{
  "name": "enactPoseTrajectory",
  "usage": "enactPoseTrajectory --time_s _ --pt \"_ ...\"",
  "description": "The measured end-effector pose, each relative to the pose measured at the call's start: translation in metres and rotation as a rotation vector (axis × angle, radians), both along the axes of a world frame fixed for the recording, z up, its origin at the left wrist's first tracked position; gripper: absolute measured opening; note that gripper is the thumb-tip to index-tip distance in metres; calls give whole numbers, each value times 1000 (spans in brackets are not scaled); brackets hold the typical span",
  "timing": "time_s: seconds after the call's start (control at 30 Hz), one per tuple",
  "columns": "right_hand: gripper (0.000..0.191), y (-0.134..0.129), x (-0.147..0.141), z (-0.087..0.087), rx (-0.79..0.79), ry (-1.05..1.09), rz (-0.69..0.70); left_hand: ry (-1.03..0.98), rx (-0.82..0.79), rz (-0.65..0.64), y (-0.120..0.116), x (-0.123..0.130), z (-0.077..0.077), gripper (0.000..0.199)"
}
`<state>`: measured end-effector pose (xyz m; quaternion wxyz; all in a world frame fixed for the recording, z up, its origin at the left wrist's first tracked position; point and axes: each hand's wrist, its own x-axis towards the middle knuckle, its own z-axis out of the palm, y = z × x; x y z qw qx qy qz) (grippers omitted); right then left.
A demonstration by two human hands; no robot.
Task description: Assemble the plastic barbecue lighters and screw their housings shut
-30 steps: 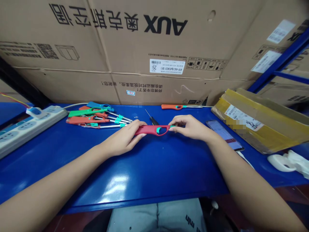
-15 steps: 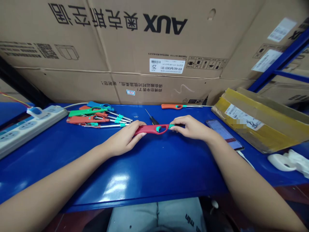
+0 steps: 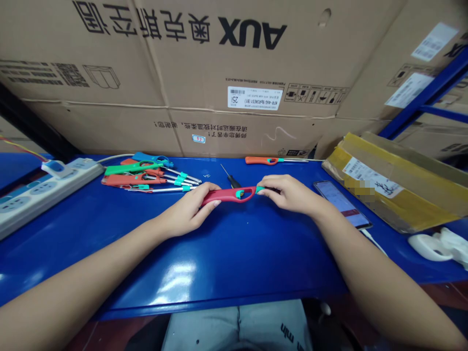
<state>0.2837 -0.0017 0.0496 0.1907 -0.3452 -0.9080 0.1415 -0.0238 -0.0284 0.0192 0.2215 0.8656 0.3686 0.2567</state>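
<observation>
- Head view: the red lighter handle [image 3: 224,196] is held over the bench [image 3: 234,263], near frame centre.
- Left hand [image 3: 190,209] grips its 9 o'clock end; right hand [image 3: 287,191] pinches the green collar [image 3: 259,189] at 3 o'clock.
- Change: more collar shows than a second ago; judged a shifted pinch, work centred on that joint.
- Containers: taped carton [image 3: 420,192] at 3 o'clock, large carton [image 3: 204,68] at 12; contents not visible.

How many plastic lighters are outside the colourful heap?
2. The left hand holds a dark red plastic lighter, the right hand pinching a green plastic piece at its end. An orange plastic lighter with a metal tube lies behind, near brown cardboard. Others might be hidden.
</observation>
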Motion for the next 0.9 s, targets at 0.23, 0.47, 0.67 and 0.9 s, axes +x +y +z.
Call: enactPoseTrajectory --time_s 0.23,0.47,0.67,0.9 --pt "28 -3 -5 2 59 -182 -75 39 -42 -5 1 0 6 38" --pt "21 -12 -8 10 84 -96 -53 197 25 -29 -1 4 12 46" --pt "17 -7 -2 9 83 -87 -58 206 28 3 -2 6 11 41" --pt "22 -10 -10 2 67 -59 51 109 19 -92 -5 4 8 38"
